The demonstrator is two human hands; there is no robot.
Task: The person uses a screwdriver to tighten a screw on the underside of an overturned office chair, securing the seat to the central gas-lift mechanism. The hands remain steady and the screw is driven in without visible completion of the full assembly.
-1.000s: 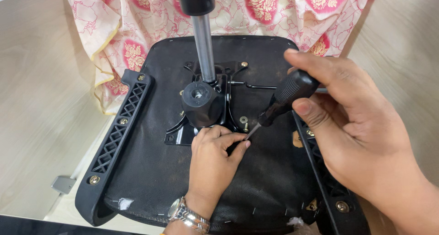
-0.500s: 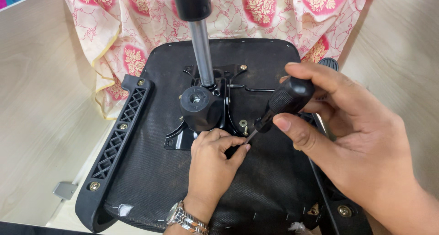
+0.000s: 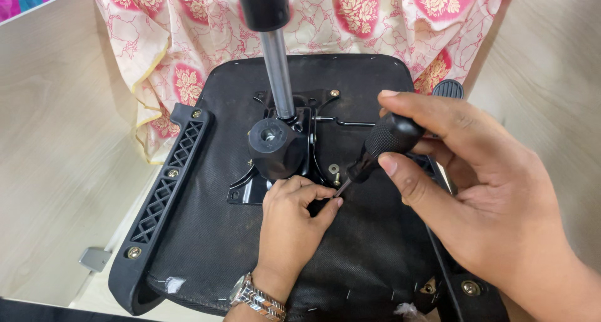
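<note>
Beside the black metal chair mechanism plate (image 3: pixel 275 153), the left hand (image 3: pixel 294 218) pinches and steadies the tip of the black-handled screwdriver (image 3: pixel 375 150); the right hand (image 3: pixel 482 203) clenches its handle to turn it.

Pale wood-grain panels (image 3: pixel 56 140) either side, floral pink-and-cream cloth (image 3: pixel 188 40) behind, even light

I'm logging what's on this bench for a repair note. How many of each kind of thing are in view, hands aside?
Upturned chair seat: 1
Armrests (left one): 2
Metal mechanism plate with gas cylinder: 1
Screwdriver, held by the right hand: 1
Flowered cloth: 1
Wristwatch on the left hand: 1
Total: 7
</note>
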